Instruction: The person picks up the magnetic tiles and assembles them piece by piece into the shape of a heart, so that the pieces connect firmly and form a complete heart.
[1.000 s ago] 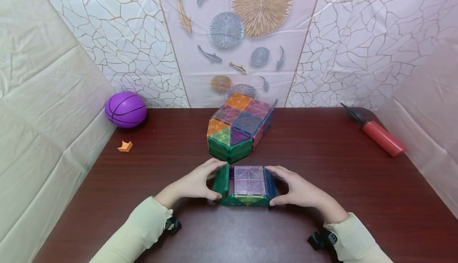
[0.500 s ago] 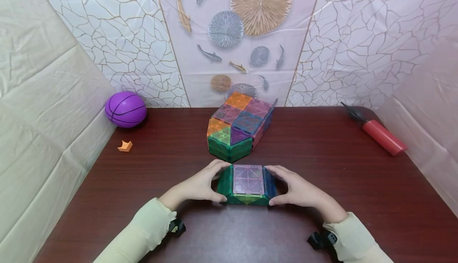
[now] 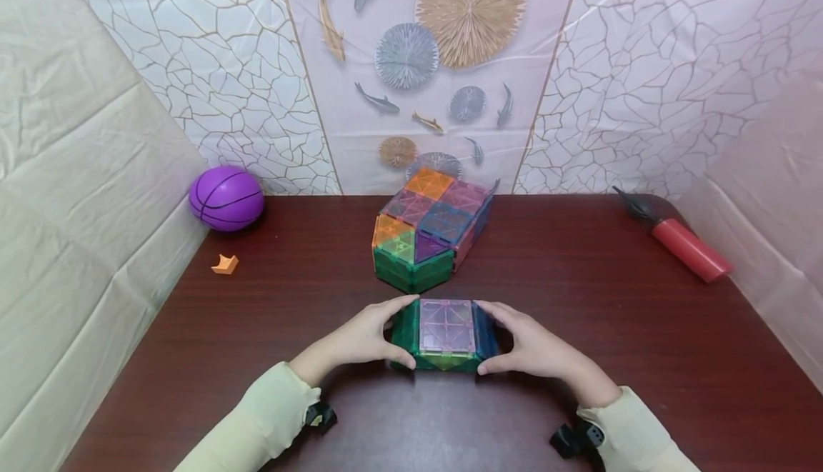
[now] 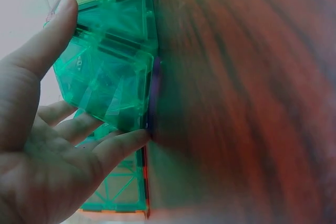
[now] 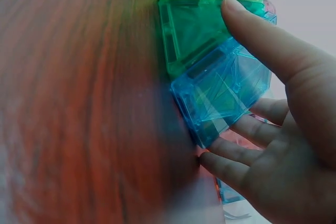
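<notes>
A small box of translucent magnetic tiles lies on the table in the head view, with a lilac square tile [image 3: 446,325] on top. My left hand [image 3: 363,336] holds its left end, thumb at the front and fingers at the back. A slanted green tile [image 4: 100,82] forms that end in the left wrist view. On the other end, my right hand [image 3: 536,347] spans a slanted blue tile [image 5: 226,87], its thumb near the front wall. Green and yellow-green tiles make up this front wall. The box's inside is mostly hidden.
Just behind stands a larger multicoloured magnetic-tile structure [image 3: 444,218]. A purple ball [image 3: 226,198] sits at the back left, with a small orange piece [image 3: 225,264] in front of it. At the right lies a red cylinder [image 3: 691,249] with a black end.
My left hand has moved right and brought the green end tile against the box, closing the gap beside the lilac tile. Both thumbs have shifted slightly inward along the front.
</notes>
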`<move>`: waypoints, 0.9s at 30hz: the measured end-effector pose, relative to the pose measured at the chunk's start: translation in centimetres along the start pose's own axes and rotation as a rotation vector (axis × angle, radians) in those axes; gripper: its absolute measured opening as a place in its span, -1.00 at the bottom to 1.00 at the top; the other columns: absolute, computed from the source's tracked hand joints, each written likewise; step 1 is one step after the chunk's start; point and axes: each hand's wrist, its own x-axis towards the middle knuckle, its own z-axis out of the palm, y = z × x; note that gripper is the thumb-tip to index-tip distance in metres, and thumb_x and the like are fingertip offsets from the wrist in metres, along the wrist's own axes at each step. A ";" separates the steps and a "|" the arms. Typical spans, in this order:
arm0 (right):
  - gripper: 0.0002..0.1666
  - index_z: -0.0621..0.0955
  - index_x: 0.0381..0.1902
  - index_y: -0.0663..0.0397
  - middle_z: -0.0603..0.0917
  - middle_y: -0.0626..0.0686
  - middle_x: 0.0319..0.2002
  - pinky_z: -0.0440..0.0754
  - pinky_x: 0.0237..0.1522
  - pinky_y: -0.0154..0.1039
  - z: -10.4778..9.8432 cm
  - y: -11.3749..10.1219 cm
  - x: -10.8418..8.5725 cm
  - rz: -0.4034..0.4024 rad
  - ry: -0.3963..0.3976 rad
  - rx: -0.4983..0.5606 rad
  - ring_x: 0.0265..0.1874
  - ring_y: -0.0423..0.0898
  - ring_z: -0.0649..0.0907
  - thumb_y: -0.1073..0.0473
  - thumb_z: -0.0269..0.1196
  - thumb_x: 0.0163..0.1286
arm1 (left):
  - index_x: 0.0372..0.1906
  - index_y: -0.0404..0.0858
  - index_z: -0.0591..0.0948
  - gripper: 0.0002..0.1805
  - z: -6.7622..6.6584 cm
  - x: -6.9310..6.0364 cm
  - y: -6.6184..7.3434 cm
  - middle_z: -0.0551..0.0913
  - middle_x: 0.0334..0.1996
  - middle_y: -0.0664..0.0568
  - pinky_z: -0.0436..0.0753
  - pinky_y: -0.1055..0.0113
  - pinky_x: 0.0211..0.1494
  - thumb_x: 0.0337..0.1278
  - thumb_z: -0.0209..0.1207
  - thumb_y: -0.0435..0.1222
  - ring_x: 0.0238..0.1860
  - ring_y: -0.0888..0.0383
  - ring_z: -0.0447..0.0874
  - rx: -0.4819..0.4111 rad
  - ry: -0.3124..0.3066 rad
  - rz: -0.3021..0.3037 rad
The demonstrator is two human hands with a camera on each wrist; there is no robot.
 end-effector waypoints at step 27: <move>0.18 0.29 0.41 0.15 0.42 0.16 0.30 0.43 0.20 0.13 -0.1 -0.2 0.0 -0.015 0.063 -0.087 0.25 0.09 0.44 -0.19 0.54 -0.09 | 0.46 -0.27 0.18 0.12 0.2 0.0 0.2 0.28 0.41 -0.08 0.33 0.03 0.36 -0.25 0.54 -0.14 0.40 0.02 0.24 0.161 0.047 0.016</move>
